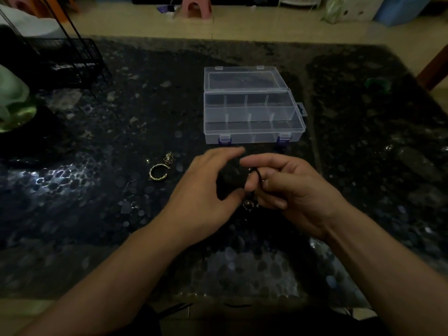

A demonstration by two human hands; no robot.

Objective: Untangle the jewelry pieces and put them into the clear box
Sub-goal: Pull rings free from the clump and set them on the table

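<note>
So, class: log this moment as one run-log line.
stage: untangling | right hand: pinching black cord | left hand: open beside it | box: open, compartments look empty | bangle: on table

Under the hands lies a dark pebble-patterned table [121,132]. Far to their left stands a black wire rack [70,61], with a green cloth [12,98] nearer. Beyond them, on the floor, sits a pink stool [196,6]; far right, a blue bin [397,8].

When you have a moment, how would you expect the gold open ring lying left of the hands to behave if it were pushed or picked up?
The gold open ring looks like a thin, rigid band, so it should probably keep its shape and feel light. It lies flat on the glossy dark table, so a push would likely slide it rather than roll it. Its low profile may make pinching it fiddly.
</note>
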